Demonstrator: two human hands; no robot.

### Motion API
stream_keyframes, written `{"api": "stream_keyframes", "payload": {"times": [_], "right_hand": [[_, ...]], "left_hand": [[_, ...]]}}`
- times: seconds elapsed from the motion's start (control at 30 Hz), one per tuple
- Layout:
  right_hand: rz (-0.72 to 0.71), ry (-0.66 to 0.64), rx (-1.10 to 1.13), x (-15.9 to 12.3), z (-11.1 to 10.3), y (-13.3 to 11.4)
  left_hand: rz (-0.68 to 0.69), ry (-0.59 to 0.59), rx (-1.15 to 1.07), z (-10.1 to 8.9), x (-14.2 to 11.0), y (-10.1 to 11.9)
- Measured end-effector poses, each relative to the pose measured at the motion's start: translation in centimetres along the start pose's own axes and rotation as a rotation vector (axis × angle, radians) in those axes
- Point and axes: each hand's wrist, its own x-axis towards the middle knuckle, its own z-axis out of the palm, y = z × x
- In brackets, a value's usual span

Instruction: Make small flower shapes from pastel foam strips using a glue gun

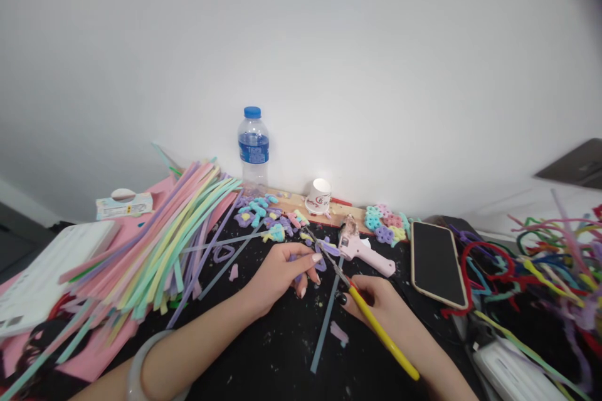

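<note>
My left hand (292, 268) pinches a purple pipe-cleaner piece (295, 266) between thumb and fingers; part of it is hidden behind them. My right hand (376, 302) is wrapped round long-nosed pliers (379, 326) with a yellow handle, red near the pivot. Their metal jaws point up and left, close to the left fingertips and the purple piece; whether they touch it I cannot tell. Just beyond the right hand lies a pale pink glue gun (367, 254). Under the pliers a translucent glue stick (324, 332) rests on the black table surface (263, 351).
Pastel pipe cleaners (188, 232) lie heaped at left beside a white box (56, 269). Small fuzzy shapes (256, 210) lie along the back, near a water bottle (254, 150) and a paper cup (318, 195). A phone (437, 263) and tangled pipe cleaners (540, 269) are at right.
</note>
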Motion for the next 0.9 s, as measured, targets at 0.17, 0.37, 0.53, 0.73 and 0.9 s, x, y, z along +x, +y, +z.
{"api": "stream_keyframes", "payload": {"times": [0.17,0.37,0.53,0.73,0.9], "right_hand": [[0.065,-0.075,0.074,-0.4,-0.5,-1.3],[0.188,-0.078,0.151,-1.0,-0.6,-2.0],[0.196,-0.035,0.16,-1.3,-0.4,-1.9],[0.271,-0.079,0.13,-1.1,-0.7,-2.2],[0.381,-0.146,0.097,-0.9,-0.7,-2.1]], "left_hand": [[-0.013,-0.032,-0.048,-0.1,-0.1,0.1],[-0.028,-0.08,-0.128,-0.2,-0.1,0.2],[-0.07,-0.092,-0.198,-0.2,-0.1,0.2],[-0.118,-0.094,-0.256,-0.3,0.0,0.2],[-0.175,-0.081,-0.284,-0.5,0.1,-0.1]]}}
